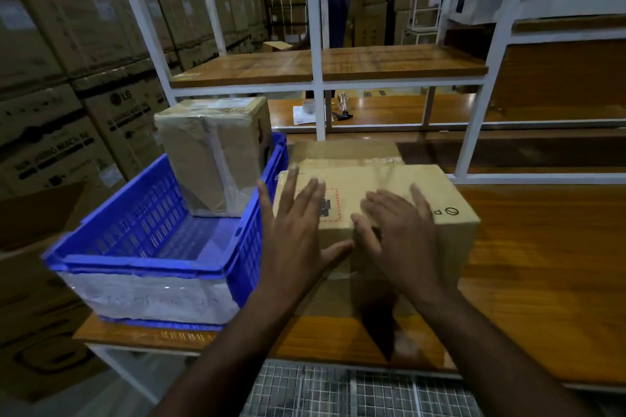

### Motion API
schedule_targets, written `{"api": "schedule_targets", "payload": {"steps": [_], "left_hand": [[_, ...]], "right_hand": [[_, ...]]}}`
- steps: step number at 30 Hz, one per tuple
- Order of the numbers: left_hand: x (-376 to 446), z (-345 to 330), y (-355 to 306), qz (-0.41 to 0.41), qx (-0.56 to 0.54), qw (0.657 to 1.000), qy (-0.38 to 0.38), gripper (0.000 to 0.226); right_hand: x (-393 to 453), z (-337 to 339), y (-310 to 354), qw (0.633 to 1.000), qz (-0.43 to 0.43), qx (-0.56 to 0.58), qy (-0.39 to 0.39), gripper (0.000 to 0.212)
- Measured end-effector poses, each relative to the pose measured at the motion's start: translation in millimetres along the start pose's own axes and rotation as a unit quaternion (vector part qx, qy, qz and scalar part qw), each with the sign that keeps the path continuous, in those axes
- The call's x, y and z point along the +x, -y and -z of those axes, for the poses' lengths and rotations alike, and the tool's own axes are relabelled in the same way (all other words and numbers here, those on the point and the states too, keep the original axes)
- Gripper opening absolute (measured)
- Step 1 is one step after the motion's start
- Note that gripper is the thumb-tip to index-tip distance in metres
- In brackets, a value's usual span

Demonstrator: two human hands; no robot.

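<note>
Look to the middle of the frame for the cardboard box (376, 179), down on the wooden table (542, 264), just beside the blue crate (152, 267) on its left. Over the near part of its top, see the left hand (294, 234) and the right hand (403, 234), both flat and wide open, with straight fingers (313, 193), holding nothing. Cannot tell if touching the top or just above it. Looks stiff, with shiny tape, so may slip a little. Probably not too heavy. Best to grab low on the left and right sides, one hand each.
</note>
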State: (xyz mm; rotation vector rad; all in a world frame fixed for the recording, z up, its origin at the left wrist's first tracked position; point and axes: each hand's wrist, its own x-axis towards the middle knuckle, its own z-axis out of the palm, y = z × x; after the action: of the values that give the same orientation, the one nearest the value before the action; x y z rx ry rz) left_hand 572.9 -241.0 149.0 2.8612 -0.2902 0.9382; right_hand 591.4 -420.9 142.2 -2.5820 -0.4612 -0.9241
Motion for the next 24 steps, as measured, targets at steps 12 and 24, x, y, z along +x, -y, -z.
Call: {"api": "schedule_targets", "payload": {"steps": [12, 24], "left_hand": [[12.5, -10.4, 2.1, -0.094, -0.017, 0.988, 0.124, 0.077], [20.0, -8.2, 3.0, -0.079, -0.049, 0.987, 0.131, 0.07]], "right_hand": [[15.8, 3.8, 5.9, 0.995, 0.004, -0.024, 0.099, 0.046], [20.8, 7.2, 4.2, 0.991, -0.01, -0.014, 0.131, 0.051]]}}
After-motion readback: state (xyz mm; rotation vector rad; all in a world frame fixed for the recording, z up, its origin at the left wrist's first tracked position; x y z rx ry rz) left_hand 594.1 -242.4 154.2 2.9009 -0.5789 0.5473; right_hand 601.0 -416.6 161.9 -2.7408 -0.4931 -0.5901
